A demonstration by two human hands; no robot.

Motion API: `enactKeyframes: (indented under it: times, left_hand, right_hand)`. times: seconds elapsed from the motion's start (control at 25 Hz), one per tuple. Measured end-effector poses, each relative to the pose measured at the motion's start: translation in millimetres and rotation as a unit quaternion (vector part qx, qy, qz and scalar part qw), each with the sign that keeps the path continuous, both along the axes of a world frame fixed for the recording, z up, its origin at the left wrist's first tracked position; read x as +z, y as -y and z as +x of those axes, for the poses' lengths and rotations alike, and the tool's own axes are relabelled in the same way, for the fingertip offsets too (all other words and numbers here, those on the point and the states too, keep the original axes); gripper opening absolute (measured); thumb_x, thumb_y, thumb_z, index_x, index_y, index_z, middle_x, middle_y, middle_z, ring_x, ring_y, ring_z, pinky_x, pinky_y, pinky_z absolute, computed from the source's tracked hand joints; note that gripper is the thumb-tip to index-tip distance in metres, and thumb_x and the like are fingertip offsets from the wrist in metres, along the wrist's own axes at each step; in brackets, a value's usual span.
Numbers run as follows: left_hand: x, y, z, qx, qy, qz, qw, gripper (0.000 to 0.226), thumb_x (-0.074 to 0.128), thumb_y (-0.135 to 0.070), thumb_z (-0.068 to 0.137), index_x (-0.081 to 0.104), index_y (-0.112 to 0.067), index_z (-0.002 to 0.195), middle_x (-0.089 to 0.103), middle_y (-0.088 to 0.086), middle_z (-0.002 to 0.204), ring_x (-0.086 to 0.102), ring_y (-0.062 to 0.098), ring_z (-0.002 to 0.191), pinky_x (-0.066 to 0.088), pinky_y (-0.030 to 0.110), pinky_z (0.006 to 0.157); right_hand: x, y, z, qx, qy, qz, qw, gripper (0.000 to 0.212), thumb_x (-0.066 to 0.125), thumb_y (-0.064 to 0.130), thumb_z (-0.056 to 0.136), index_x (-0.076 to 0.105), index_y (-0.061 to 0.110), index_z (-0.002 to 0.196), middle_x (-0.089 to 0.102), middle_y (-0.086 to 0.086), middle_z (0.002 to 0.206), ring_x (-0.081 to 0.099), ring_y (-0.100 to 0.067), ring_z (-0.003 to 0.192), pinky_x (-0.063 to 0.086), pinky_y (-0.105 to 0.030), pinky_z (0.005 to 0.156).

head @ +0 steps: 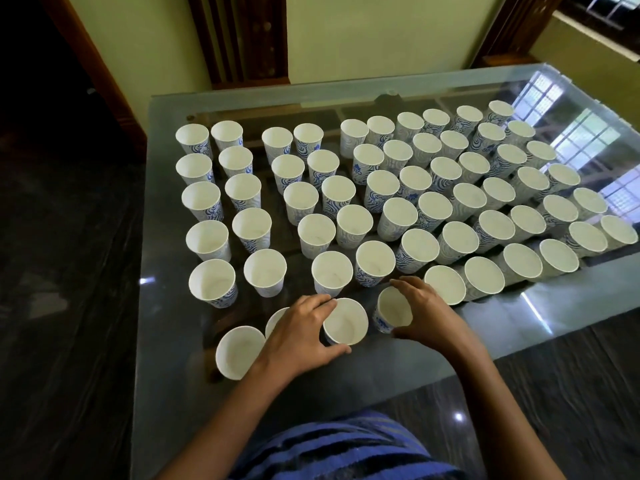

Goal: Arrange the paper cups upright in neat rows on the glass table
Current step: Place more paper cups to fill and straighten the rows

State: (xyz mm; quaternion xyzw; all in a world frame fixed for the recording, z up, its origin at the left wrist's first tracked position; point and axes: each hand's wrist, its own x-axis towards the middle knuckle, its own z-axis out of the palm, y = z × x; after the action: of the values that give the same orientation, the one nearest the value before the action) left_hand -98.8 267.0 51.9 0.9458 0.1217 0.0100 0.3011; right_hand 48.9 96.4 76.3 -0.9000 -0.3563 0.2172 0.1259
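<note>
- Standing upright just left of the left grip (301, 332): a loose paper cup (240, 351), with a half-hidden cup (277, 318) behind the knuckles.
- Clamping the left grip round an upright cup (346, 325) on the glass counter (173, 358).
- Clamping the right grip (427, 315) round a second cup (393, 310), just right of the first.
- Filling the counter beyond both grips: rows of upright cups (398, 216).

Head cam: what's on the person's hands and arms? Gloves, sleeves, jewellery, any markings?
Left hand and right hand are bare: no gloves, rings, watch or markings visible. No sleeves show anywhere up to the frame edge. The only clothing in view is a blue-and-black striped fabric garment at the bottom centre.
</note>
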Motion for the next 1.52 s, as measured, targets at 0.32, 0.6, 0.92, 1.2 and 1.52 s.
enactKeyframes:
  times: [0.32,0.6,0.92,1.2,1.52]
  left_hand:
    - [-6,2,4,0.012,-0.005,-0.014,1.0,0.072,0.071,-0.045,0.072,0.045,-0.018,0.134,0.043,-0.002,0.141,0.036,0.012,0.128,0.026,0.019,0.103]
    - [-3,-2,0,0.018,0.004,-0.004,1.0,0.072,0.07,-0.045,0.073,0.044,-0.02,0.135,0.042,-0.003,0.142,0.036,0.011,0.129,0.027,0.021,0.105]
    - [3,-38,-56,0.112,0.002,0.03,0.993,0.076,0.076,-0.043,0.067,0.048,-0.017,0.133,0.044,0.0,0.14,0.037,0.017,0.129,0.023,0.023,0.107]
    - [-6,-51,-102,0.166,-0.043,0.009,0.985,0.083,0.077,-0.042,0.067,0.039,-0.023,0.138,0.034,-0.005,0.145,0.027,0.012,0.133,0.016,0.017,0.104]
    - [-7,-60,-103,0.182,-0.022,-0.007,0.983,0.077,0.077,-0.034,0.068,0.043,-0.019,0.136,0.039,-0.002,0.143,0.031,0.014,0.132,0.016,0.014,0.103]
  right_hand:
    - [-7,0,0,-0.019,0.018,0.01,1.0,0.084,0.08,0.03,0.067,0.039,0.012,0.138,0.044,-0.008,0.136,0.045,-0.025,0.121,0.037,-0.03,0.102]
    - [3,-8,-8,-0.013,0.028,0.034,0.999,0.085,0.081,0.032,0.066,0.04,0.011,0.138,0.042,-0.01,0.138,0.041,-0.027,0.125,0.035,-0.031,0.103]
    - [3,-73,-63,0.175,-0.046,0.07,0.981,0.082,0.077,0.031,0.071,0.036,0.017,0.141,0.036,-0.006,0.145,0.035,-0.021,0.133,0.029,-0.027,0.109]
    - [-7,-106,-75,0.253,-0.035,0.027,0.966,0.084,0.076,0.03,0.074,0.03,0.018,0.143,0.03,-0.004,0.149,0.032,-0.021,0.135,0.035,-0.034,0.108]
    - [-11,-113,-76,0.236,-0.051,0.029,0.97,0.082,0.075,0.031,0.073,0.033,0.018,0.141,0.037,-0.003,0.144,0.042,-0.021,0.128,0.04,-0.032,0.103]
